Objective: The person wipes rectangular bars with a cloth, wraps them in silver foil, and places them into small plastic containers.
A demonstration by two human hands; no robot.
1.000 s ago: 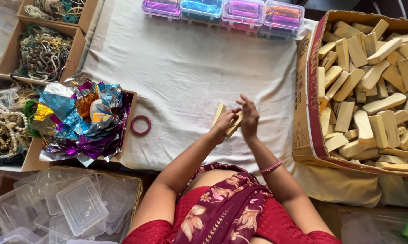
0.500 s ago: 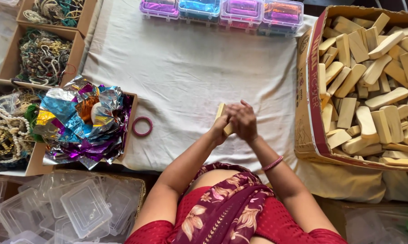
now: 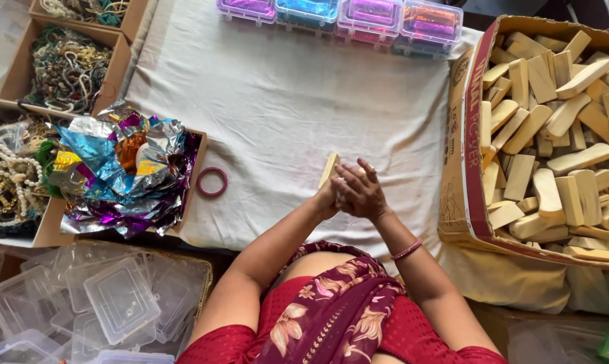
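Both my hands meet over the white cloth (image 3: 277, 108) in front of me. My left hand (image 3: 329, 197) grips a small pale wooden block (image 3: 329, 168) that sticks up from it. My right hand (image 3: 362, 192) lies over the left one, its fingers closed against the same block. A pink bangle (image 3: 212, 182) rests flat on the cloth to the left of my hands. On my right wrist sits another pink bangle (image 3: 407, 250).
A big cardboard box (image 3: 473, 155) of wooden blocks stands at right. A box of crumpled coloured foil (image 3: 126, 168) sits at left, with boxes of bead strings (image 3: 65, 67) beyond. Coloured lidded plastic boxes (image 3: 338, 17) line the far edge. Clear plastic boxes (image 3: 116, 296) lie lower left.
My hands have closed together around the block and shifted slightly; the right hand now covers the left more fully.
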